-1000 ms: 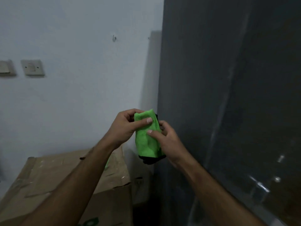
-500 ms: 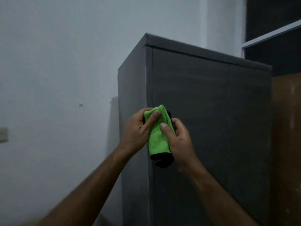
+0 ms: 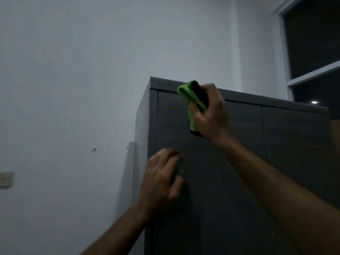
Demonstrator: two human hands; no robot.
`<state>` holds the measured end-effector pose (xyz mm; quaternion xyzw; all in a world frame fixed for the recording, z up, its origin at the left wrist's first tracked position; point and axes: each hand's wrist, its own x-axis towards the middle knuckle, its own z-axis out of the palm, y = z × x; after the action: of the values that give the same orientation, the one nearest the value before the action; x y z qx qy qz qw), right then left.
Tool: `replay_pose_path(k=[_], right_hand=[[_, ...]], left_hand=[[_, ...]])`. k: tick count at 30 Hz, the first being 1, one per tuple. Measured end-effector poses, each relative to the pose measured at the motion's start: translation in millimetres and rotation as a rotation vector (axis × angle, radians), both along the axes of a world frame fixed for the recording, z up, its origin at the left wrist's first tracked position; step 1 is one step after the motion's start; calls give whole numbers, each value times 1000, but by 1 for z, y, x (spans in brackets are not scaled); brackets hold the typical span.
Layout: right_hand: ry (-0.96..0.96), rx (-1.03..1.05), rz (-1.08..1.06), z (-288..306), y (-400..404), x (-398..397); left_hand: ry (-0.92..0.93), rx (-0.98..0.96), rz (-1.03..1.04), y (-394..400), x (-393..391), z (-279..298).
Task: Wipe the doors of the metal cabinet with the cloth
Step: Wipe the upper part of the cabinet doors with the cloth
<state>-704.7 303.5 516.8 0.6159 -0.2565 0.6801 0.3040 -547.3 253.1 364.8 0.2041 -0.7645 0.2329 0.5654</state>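
A tall dark grey metal cabinet fills the right half of the view, with two doors split by a vertical seam. My right hand is raised near the top of the left door and grips a folded green cloth with a black edge. The cloth sits at the door's upper edge; whether it touches the metal is unclear. My left hand is lower, in front of the left door, fingers loosely spread and holding nothing.
A pale wall runs to the left of the cabinet, with a wall switch at the far left. A dark window with a white frame is at the upper right.
The view has tilted upward to the cabinet's top. My left hand has let go of the cloth and dropped lower. My right hand has lifted the cloth to the top of the left door.
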Motion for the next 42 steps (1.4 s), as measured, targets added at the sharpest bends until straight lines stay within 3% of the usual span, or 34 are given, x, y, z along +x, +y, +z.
replay_pose_path(k=[3,8,12,17,23,29,32,34,36,40,42], right_hand=[[212,-112,-151,36,-15,-12],[463,-154,-330,70,-36,-6],[514,-113,-384,82,-54,16],[456,-93,-300,79,-67,36],[798,-175,-408,63,-67,5],[379,-81,-440,87,-66,21],[530,-89,-376,71,-64,39],[725,-118,-389,59,-64,20],[792,-126,-432,60,-64,-3],[488,-68,-450,85,-63,-13],[447,-42,-440,86,-61,2]], left_hand=[[-63,-63,159,-16,-9,-5],[-20,-61,368,-30,-17,-10],[-60,-71,514,-33,-19,-10],[-87,-93,596,-33,-20,-10],[-90,-123,610,-31,-21,-9],[-77,-143,594,-32,-20,-9],[-89,-136,626,-32,-20,-9],[-91,-138,629,-31,-20,-8],[-84,-141,619,-29,-21,-7],[-95,-140,615,-27,-22,-8],[-89,-150,614,-27,-21,-8]])
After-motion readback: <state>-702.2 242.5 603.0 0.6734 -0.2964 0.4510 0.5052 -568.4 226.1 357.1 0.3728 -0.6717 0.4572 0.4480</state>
